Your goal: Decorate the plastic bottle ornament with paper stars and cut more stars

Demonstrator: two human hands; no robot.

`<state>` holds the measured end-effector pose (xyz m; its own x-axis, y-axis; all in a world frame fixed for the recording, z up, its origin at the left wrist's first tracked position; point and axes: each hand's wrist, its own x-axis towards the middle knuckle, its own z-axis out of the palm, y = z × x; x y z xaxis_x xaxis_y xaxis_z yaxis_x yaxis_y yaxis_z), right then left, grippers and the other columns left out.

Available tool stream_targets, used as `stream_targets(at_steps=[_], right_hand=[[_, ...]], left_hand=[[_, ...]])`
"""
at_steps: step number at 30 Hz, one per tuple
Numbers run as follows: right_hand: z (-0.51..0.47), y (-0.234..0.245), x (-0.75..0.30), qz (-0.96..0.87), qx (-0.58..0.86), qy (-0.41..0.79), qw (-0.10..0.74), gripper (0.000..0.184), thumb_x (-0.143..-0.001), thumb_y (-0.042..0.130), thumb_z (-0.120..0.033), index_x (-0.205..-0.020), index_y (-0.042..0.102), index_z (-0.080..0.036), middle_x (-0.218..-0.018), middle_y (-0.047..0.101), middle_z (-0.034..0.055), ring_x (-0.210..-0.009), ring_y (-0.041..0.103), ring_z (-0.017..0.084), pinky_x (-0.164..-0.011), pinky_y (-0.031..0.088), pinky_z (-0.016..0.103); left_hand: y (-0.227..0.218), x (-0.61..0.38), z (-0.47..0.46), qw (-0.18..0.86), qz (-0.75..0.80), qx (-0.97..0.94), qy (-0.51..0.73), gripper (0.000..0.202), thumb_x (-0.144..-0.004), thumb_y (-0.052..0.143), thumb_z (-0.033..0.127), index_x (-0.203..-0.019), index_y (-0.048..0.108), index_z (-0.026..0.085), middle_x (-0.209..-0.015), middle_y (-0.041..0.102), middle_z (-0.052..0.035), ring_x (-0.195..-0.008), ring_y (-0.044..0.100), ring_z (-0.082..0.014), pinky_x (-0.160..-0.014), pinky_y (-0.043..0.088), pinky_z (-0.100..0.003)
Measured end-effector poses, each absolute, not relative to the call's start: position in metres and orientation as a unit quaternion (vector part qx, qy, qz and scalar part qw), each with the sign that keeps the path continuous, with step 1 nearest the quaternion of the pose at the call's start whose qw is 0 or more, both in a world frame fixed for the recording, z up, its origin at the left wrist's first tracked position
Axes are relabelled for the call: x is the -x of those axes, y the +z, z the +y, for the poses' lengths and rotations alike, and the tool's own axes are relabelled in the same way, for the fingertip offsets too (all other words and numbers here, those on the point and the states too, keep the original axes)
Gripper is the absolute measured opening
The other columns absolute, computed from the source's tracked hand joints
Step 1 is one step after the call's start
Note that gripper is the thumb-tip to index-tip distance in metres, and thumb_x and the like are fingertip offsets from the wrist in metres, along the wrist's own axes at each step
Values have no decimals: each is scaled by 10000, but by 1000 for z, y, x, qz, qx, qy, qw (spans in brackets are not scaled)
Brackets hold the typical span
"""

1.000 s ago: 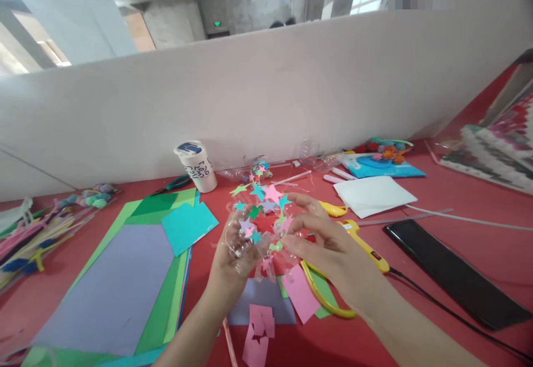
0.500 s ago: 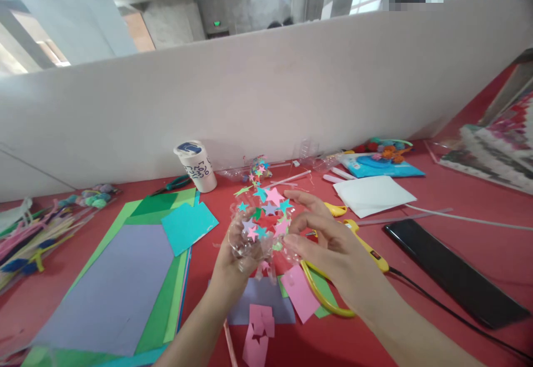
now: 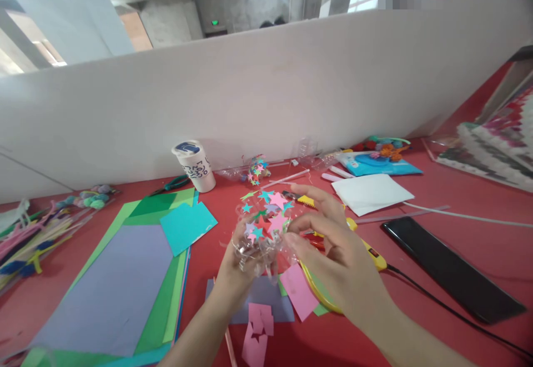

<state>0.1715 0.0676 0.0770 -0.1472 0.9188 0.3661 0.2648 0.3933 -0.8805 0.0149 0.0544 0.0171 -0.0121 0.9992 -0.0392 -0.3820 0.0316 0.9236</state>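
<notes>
Over the red table [image 3: 437, 311] I hold a clear plastic piece covered with small paper stars [image 3: 266, 228] in pink, teal, purple and green. My left hand [image 3: 237, 264] grips it from below, fingers curled round the crinkled plastic. From the right, my right hand [image 3: 333, 245] pinches its edge with thumb and forefinger, while the other fingers stretch over the stars. Under the hands lie pink paper scraps [image 3: 297, 292] with star-shaped cut-outs and a purple sheet [image 3: 250, 306].
A stack of green, purple and teal paper sheets [image 3: 120, 278] lies left. Yellow scissors [image 3: 320, 295] and a yellow glue gun [image 3: 372, 256] with a black cord sit right of the hands. A paper cup [image 3: 194, 164], white sheet [image 3: 370, 192], black slab [image 3: 449, 267] and pipe cleaners [image 3: 29, 236] surround them.
The star-covered plastic has turned slightly and dropped a little between my hands. My right fingers have shifted along its edge. The view has tilted slightly.
</notes>
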Motion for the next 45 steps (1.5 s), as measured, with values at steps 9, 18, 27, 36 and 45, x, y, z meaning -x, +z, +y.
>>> stream_targets(at_steps=[9, 18, 27, 36, 45], right_hand=[[65, 78, -172, -699, 446, 295, 475, 132, -803, 566, -290, -681, 595, -250, -1308, 433, 36, -1245, 349, 298, -953, 323, 527], [66, 72, -170, -712, 435, 224, 503, 80, -801, 578, -269, -728, 609, -267, -1279, 463, 19, -1225, 384, 274, -939, 352, 496], [66, 84, -181, -753, 419, 117, 494, 115, -790, 580, -192, -748, 645, -277, -1334, 423, 17, -1261, 326, 295, -996, 286, 539], [64, 85, -178, -772, 399, 49, 492, 59, -797, 608, -186, -754, 630, -220, -1303, 466, 75, -1226, 367, 294, -988, 348, 489], [61, 78, -173, -796, 319, -38, 513, 72, -776, 629, -103, -805, 631, -168, -1234, 518, 93, -1154, 445, 284, -1037, 317, 497]], left_hand=[[17, -22, 54, 631, 383, -334, 586, 301, -554, 831, 278, -689, 579, 184, -677, 610, 14, -557, 565, -112, -531, 465, -255], [25, -27, 54, 643, 389, -282, 597, 368, -492, 853, 225, -736, 582, 184, -568, 616, 39, -478, 552, -106, -494, 426, -233], [15, -23, 56, 637, 341, -381, 577, 293, -602, 802, 296, -824, 633, 207, -624, 601, 26, -525, 549, -105, -531, 448, -242], [19, -16, 55, 402, 536, -450, 591, 580, -605, 754, 259, -1148, 551, 251, -1013, 646, -61, -881, 634, -201, -613, 513, -236], [13, -18, 50, 366, 529, -498, 582, 485, -646, 690, 228, -1120, 587, 258, -1219, 598, -86, -1081, 585, -245, -835, 521, -348]])
